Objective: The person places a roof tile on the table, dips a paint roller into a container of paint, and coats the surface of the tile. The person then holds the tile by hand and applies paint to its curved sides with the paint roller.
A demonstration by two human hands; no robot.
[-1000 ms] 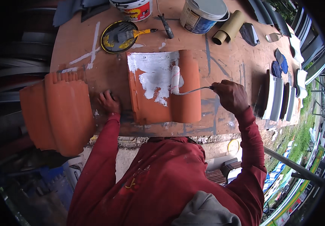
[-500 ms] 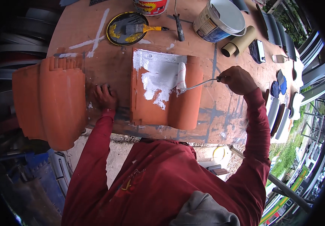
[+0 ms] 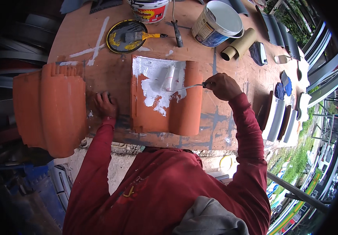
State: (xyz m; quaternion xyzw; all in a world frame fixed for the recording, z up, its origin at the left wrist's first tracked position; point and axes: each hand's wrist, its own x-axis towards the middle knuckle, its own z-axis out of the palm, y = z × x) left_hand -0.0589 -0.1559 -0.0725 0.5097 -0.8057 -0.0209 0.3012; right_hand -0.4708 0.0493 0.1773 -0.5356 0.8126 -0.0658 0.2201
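Note:
My right hand (image 3: 224, 86) is closed round the handle of a small paint roller (image 3: 169, 77). Its white-coated sleeve rests on the painted part of an orange clay roof tile (image 3: 186, 117). Uneven white paint (image 3: 152, 88) covers much of the tile's upper flat part; the raised right side and lower part are bare orange. To the left of this tile, my left hand (image 3: 106, 105) leans on the wooden table with fingers slightly apart and holds nothing. Further left lies a stack of orange roof tiles (image 3: 47, 109), ridged at its far end.
At the far side are a paintbrush (image 3: 143, 35) on a paint-smeared lid (image 3: 114, 39), a paint bucket (image 3: 149, 11), another roller handle (image 3: 177, 35), a white bucket (image 3: 218, 25) and a cardboard tube (image 3: 239, 44). Dark tile pieces (image 3: 272, 31) line the right edge of the table (image 3: 231, 125).
My right hand has moved left, taking the roller from beside the tile's raised part to the middle of the white patch. The view has shifted slightly; my left hand stays on the table.

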